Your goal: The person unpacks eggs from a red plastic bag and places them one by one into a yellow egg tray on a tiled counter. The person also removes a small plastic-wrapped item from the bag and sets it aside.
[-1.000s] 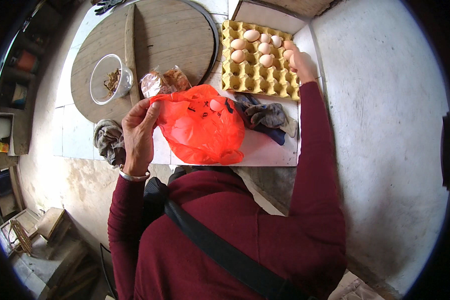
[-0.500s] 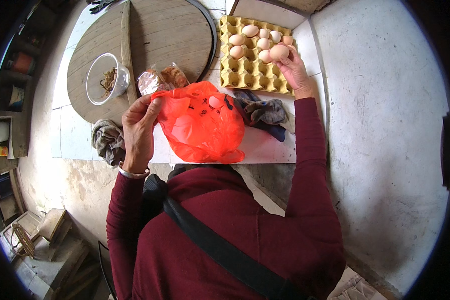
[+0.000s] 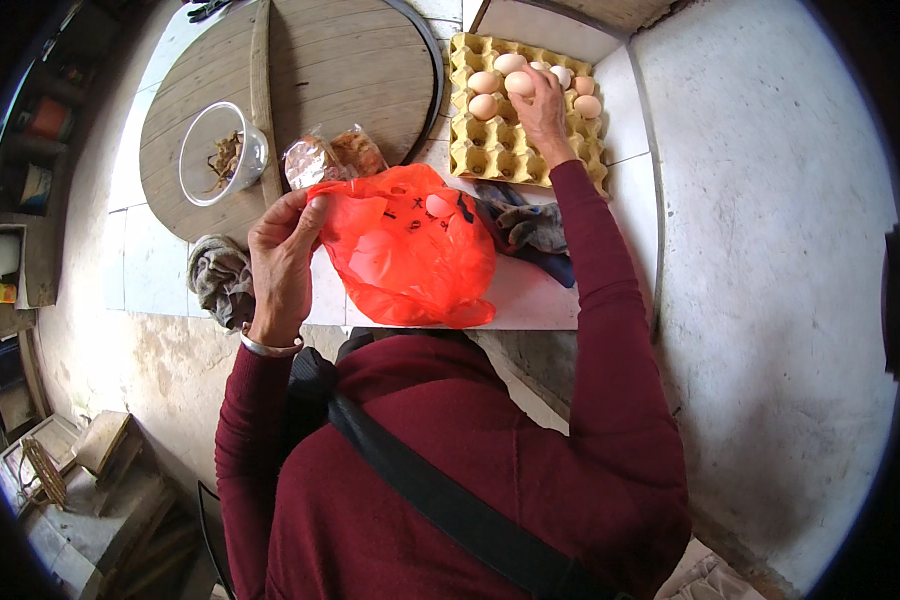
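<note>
My left hand [image 3: 284, 235] pinches the rim of a thin red plastic bag [image 3: 400, 265] at its upper left and holds it up. Pale egg shapes show inside the bag, and one egg [image 3: 438, 205] lies near its mouth. Beyond, over the yellow egg tray [image 3: 480, 160], my right hand [image 3: 545, 118] has its fingers closed round a pale egg [image 3: 519, 84]. Several other eggs sit in the tray's far cups, among them a brownish egg [image 3: 587, 106] right of my hand. The hand covers some of the middle cups.
A round wooden board [image 3: 345, 75] lies at the back left, bearing a clear plastic tub [image 3: 253, 165] with dried brown bits. Clear-wrapped packets [image 3: 310, 163] touch the bag's far side. Grey cloth [image 3: 220, 280] hangs at the table's edge; dark gloves [image 3: 530, 225] lie before the tray.
The egg my right hand held now appears to sit at the tray's right side. That hand has moved left and closed on another egg. My left hand keeps its hold on the bag.
</note>
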Demonstrator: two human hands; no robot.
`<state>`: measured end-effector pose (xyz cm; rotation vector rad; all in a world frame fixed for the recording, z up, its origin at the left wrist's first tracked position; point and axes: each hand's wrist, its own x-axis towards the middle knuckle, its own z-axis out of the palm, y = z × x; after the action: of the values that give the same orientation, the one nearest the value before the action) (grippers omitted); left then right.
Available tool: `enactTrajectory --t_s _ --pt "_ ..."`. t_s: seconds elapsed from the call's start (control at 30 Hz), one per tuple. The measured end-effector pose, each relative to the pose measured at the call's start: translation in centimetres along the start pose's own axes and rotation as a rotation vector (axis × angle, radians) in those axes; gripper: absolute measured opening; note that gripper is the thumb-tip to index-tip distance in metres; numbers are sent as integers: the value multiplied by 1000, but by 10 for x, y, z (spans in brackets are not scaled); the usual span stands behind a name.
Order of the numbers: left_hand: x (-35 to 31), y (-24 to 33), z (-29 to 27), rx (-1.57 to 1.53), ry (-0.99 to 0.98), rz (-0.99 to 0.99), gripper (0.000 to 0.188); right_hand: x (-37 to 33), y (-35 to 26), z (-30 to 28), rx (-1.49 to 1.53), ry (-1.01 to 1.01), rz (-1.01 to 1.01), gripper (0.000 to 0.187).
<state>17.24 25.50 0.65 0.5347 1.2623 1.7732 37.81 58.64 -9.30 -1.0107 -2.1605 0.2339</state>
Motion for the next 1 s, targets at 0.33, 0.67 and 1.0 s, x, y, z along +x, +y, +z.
enactTrajectory --t_s 0.33,0.67,1.0 --pt "-2 2 -3 2 24 -5 19 -1 11 31 -268 85 -38 40" --pt "-2 5 0 26 3 -15 18 6 11 22 -430 -93 -105 30" --pt "-5 4 4 34 24 -17 18 6 14 28 -442 -133 -158 23"
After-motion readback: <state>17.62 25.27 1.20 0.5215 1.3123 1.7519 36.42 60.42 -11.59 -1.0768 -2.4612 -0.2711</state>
